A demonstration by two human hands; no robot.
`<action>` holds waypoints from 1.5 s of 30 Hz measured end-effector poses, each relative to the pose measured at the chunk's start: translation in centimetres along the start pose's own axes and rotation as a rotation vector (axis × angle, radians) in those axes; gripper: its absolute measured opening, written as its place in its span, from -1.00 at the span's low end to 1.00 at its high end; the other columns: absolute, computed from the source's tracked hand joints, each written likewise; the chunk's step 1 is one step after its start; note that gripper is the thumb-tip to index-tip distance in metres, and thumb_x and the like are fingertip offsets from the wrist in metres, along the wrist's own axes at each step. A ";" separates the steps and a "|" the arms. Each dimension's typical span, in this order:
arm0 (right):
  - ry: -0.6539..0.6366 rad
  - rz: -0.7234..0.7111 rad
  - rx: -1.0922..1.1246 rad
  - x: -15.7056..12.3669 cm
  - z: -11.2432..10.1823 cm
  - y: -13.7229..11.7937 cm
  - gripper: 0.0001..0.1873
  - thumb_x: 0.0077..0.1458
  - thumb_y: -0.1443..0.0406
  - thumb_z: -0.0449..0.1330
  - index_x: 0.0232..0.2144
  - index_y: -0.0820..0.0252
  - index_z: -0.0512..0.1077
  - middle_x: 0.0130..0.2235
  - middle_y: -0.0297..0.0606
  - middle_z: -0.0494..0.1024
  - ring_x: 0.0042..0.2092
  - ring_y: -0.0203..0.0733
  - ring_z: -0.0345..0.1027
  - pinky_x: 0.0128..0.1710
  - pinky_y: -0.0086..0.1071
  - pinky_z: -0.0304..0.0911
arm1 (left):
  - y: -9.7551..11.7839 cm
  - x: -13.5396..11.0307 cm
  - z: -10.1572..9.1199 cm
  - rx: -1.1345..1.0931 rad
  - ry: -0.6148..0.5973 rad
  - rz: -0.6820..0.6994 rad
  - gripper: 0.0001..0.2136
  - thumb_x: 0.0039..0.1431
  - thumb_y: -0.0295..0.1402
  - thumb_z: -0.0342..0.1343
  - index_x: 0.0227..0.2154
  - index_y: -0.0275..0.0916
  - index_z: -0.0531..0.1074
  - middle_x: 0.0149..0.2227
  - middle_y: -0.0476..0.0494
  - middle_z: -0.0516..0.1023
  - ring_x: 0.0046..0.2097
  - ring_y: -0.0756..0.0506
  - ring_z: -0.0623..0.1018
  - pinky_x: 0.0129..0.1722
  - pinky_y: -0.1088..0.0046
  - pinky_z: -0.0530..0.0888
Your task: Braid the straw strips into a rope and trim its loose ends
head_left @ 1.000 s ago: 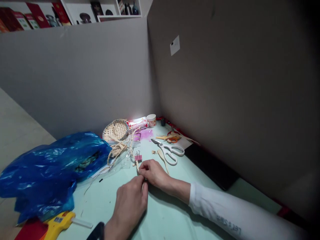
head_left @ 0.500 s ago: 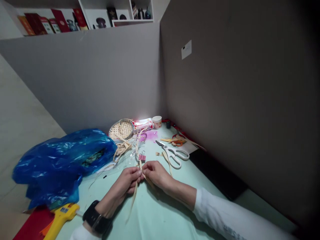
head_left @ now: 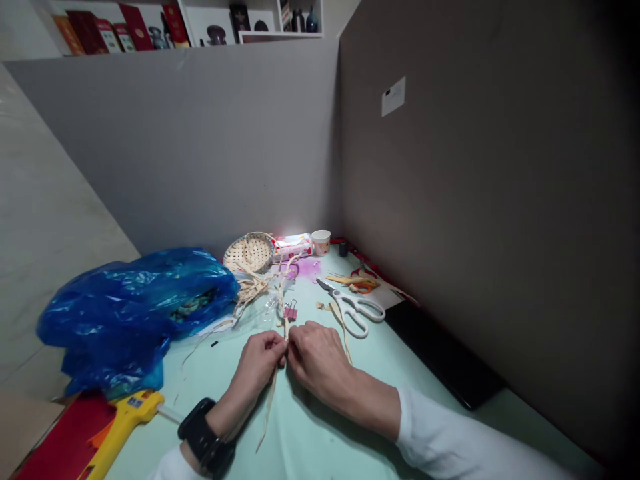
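A pale braid of flat straw-like strips [head_left: 287,325] runs toward me from a pink binder clip [head_left: 291,313]. My left hand [head_left: 263,357], with a black watch on its wrist, pinches the near end of the braid. One loose strip [head_left: 268,413] hangs below it onto the table. Pressed close on the other side, my right hand [head_left: 319,350] is closed on the strips too, its fingertips mostly hidden behind the knuckles. White-handled scissors [head_left: 354,308] lie open just beyond my right hand.
A blue plastic bag [head_left: 135,313] fills the left side, with a yellow glue gun [head_left: 127,420] before it. Behind stand a woven basket [head_left: 255,253] and a paper cup [head_left: 321,243]. Orange-handled scissors [head_left: 363,285] and a black flat panel [head_left: 445,353] lie along the right wall.
My right hand has turned over, knuckles now upward, and hides its strip. My left hand stays at the braid. The whole view has shifted slightly.
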State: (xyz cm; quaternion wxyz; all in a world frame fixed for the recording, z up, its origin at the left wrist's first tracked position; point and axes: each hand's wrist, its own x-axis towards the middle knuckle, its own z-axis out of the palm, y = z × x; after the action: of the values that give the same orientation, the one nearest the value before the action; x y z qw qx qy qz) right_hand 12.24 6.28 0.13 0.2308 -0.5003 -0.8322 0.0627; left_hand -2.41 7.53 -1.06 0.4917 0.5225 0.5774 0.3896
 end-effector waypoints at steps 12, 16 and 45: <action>0.070 -0.457 -0.259 -0.1 3.5 -0.7 -0.84 0.18 0.50 0.05 -0.32 0.32 0.42 -0.35 -0.10 0.49 -0.27 -0.06 0.30 -0.38 -0.25 0.13 | -0.1 -0.1 -0.8 -0.194 -0.186 -0.022 -0.82 -0.11 -0.32 0.12 -0.66 -0.24 0.26 -0.70 0.13 0.21 -0.66 0.12 0.22 -0.64 0.59 0.16; 0.101 -0.512 -0.307 -0.6 3.8 -0.4 -0.84 0.13 0.53 0.06 -0.33 0.35 0.42 -0.36 -0.07 0.47 -0.28 -0.03 0.29 -0.38 -0.23 0.14 | -0.6 0.4 -0.9 -0.210 -0.162 -0.052 -0.80 -0.13 -0.31 0.16 -0.66 -0.24 0.26 -0.74 0.17 0.18 -0.70 0.14 0.16 -0.68 0.59 0.08; 0.023 0.123 0.889 7.7 1.7 5.0 -0.82 0.06 0.25 0.15 -0.45 0.27 0.46 -0.42 -0.23 0.58 -0.33 -0.21 0.43 -0.25 -0.38 0.26 | -0.3 1.3 -1.6 0.133 0.065 0.214 -0.86 -0.16 -0.33 0.09 -0.71 -0.22 0.40 -0.59 -0.04 0.41 -0.39 -0.14 0.38 -0.34 0.42 0.19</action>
State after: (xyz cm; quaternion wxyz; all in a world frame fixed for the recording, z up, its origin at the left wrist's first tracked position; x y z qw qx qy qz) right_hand 12.45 15.58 -0.53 0.4285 -0.4018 -0.6904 0.4222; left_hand -3.94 8.86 -1.19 0.3929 0.5996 0.5585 0.4174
